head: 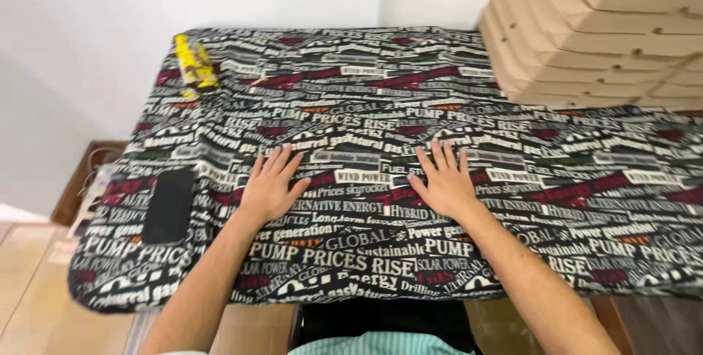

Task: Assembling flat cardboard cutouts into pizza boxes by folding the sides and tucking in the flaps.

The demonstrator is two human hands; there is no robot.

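Covering nearly the whole tabletop (pixel 110 293) is a large cloth (pixel 381 106) printed all over with blocks of lettering in black, white and dark red; it drapes over the near edge and the left corner, and shallow wrinkles run across its middle. At the far right, a tall stack of flat brown cardboard boxes (pixel 600 33) sits on the cloth against the white wall (pixel 146 4), its lower boxes touching the fabric.

Both of the person's bare forearms reach in from the bottom of the view. The left hand (pixel 269 188) lies palm down on the cloth a little left of centre, fingers spread and straight, grasping nothing. The right hand (pixel 445 181) lies the same way just right of centre, flat and unclenched, fingers fanned toward the far wall. The two hands are near each other but apart, with a strip of printed cloth between them, and both press on the fabric close to the near edge.

Left of the left hand, a dark flat rectangular phone (pixel 168 205) rests on the cloth near the corner. Farther back on the left, close to the wall, lies a small yellow packet (pixel 194 66). A bit of green striped clothing (pixel 381 344) shows at the bottom edge.
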